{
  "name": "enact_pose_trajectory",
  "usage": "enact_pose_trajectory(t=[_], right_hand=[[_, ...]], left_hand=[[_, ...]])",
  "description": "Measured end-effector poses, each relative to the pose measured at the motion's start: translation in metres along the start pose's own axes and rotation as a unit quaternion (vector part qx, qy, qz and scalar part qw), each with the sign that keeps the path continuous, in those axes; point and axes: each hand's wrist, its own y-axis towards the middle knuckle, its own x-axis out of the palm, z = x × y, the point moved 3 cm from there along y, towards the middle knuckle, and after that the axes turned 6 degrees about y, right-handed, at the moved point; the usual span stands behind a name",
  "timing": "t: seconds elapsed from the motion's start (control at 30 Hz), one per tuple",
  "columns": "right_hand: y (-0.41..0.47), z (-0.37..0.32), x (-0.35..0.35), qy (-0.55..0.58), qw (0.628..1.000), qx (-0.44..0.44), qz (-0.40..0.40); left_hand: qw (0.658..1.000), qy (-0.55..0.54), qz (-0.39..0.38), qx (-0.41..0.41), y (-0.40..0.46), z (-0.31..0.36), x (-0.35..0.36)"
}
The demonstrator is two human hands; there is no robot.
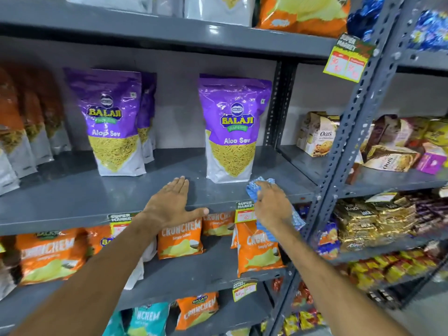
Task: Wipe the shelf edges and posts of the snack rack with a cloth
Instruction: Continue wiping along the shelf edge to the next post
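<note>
Head view: grey shelf (pixel 72 195) — cloth (pixel 254 187) pressed on its front edge.

Under my left palm (pixel 169 204), the shelf (pixel 72 197) is smooth grey painted metal with a dull sheen. My cloth (pixel 252 187) is soft blue weave; the pouches (pixel 232 127) are glossy plastic.

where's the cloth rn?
Blue cloth is under the right hand on the shelf's front edge, just before the right Aloo Sev bag.
</note>
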Motion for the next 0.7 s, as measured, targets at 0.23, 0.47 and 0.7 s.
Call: enact_pose_trajectory(t=[0.23, 0.47, 0.7], right_hand=[[-0.038, -0.099, 0.048, 0.02, 0.995, -0.095, -0.036], [-0.039, -0.182, 0.088, 0.027, 0.965, -0.215, -0.146], [-0.079, -0.189, 0.097, 0.071, 0.923, -0.364, -0.105]], left_hand=[[0.999, 0.011, 0.005, -0.037, -0.045, -0.049, 0.0], [0.997, 0.028, 0.014, -0.068, -0.08, -0.076, 0.006], [0.987, 0.066, 0.127, -0.079, -0.124, -0.075, 0.03]])
